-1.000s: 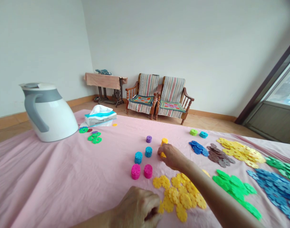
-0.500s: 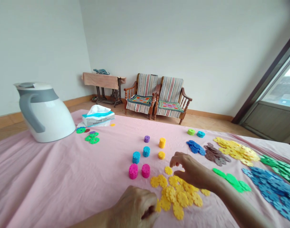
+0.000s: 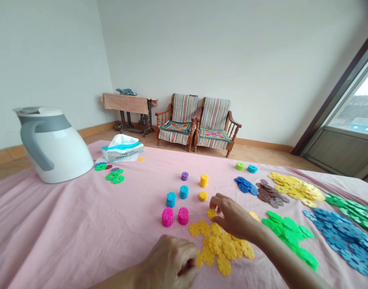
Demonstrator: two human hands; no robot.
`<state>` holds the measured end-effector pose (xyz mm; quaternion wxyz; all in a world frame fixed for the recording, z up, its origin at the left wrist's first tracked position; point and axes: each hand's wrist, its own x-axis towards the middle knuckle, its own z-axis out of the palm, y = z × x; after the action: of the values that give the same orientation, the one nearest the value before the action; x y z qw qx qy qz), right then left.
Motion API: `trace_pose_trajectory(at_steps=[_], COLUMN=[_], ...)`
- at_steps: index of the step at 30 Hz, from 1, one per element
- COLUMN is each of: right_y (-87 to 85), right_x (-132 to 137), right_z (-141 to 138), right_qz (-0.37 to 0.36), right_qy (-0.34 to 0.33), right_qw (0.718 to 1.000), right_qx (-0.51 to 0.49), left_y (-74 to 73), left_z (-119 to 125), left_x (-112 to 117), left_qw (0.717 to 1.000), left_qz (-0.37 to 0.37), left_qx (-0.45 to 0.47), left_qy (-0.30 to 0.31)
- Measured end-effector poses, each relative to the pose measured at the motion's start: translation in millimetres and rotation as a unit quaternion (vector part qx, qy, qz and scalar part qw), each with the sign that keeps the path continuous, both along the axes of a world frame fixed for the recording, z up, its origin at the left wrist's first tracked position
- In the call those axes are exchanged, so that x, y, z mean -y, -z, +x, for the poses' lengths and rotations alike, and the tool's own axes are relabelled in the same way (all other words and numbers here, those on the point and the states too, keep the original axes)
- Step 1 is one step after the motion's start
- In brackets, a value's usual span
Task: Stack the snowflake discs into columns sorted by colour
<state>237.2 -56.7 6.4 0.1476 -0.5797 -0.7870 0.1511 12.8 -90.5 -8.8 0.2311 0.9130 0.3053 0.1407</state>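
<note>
My right hand [image 3: 234, 216] reaches over the yellow pile, palm down, thumb and bent fingers apart. Its fingertips are at a single yellow snowflake disc [image 3: 212, 213] lying on the cloth. My left hand [image 3: 174, 257] is curled closed at the near edge. Part of a yellow disc shows beside its fingers; whether they grip it is hidden. Between the hands spreads a loose pile of yellow snowflake discs [image 3: 224, 247]. Beyond them stand a low yellow stack [image 3: 203, 196] and a taller yellow stack [image 3: 203, 180]. Two pink stacks [image 3: 167, 217] are left of the pile.
Blue stacks [image 3: 171, 199] and a purple stack [image 3: 184, 176] stand farther back. Green discs [image 3: 288, 233], blue discs [image 3: 342, 237] and brown discs [image 3: 270, 194] lie to the right. A white jug [image 3: 60, 148] and a tissue box [image 3: 123, 149] stand at the left on the pink cloth.
My right hand has moved slightly left and down, bringing its fingertips to the single yellow disc. My left hand stays curled in place. More green discs show beside my right forearm.
</note>
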Motion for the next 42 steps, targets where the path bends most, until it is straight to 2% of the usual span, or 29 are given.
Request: trace_pose_trajectory(at_steps=[3, 7, 10, 15, 20, 24, 28, 30, 32, 34, 42], right_y=[-3.7, -5.2, 0.9, 12.6, 13.8, 10.2, 7.6, 9.6, 13.4, 17.7, 27.3], right_x=[-7, -29, -47, -61, -61, -59, -50, -46, -42, -40, -39], right_z=[-1, 0, 0, -4, -3, 2, 3, 1, -3, -10, -36], right_qz=[-0.005, -0.004, -0.012, -0.061, -0.053, -0.001, 0.065, 0.087, 0.110, 0.131, 0.149], right_qy=[0.015, 0.108, 0.168, 0.183, 0.198, 0.195, 0.106, 0.047, 0.019, 0.020, 0.095], right_qw=[0.999, 0.985, 0.964, 0.943, 0.954, 0.967, 0.983, 0.989, 0.991, 0.990, 0.984], right_qx=[-0.030, -0.133, -0.204, -0.272, -0.217, -0.167, -0.135, -0.110, -0.075, -0.049, 0.001], left_y=[0.2, 2.4, 4.7, 5.2, 4.4, 6.5, 6.3, 5.2, 4.1, 3.4, 4.6], left_z=[0, -1, -1, -2, -2, -3, -2, -2, -1, -1, -2], left_x=[0, 0, -1, -2, -2, 0, 0, -1, -1, -1, -1], left_qw=[1.000, 1.000, 1.000, 1.000, 1.000, 1.000, 1.000, 1.000, 1.000, 1.000, 1.000], left_qz=[0.002, -0.003, -0.001, 0.005, -0.008, -0.002, -0.008, -0.007, -0.004, -0.003, 0.002], left_qx=[-0.001, -0.004, -0.002, 0.006, 0.010, 0.011, 0.012, 0.012, 0.014, 0.014, 0.015], left_qy=[-0.002, 0.010, 0.016, 0.013, 0.020, 0.010, 0.011, 0.010, 0.006, 0.004, 0.002])
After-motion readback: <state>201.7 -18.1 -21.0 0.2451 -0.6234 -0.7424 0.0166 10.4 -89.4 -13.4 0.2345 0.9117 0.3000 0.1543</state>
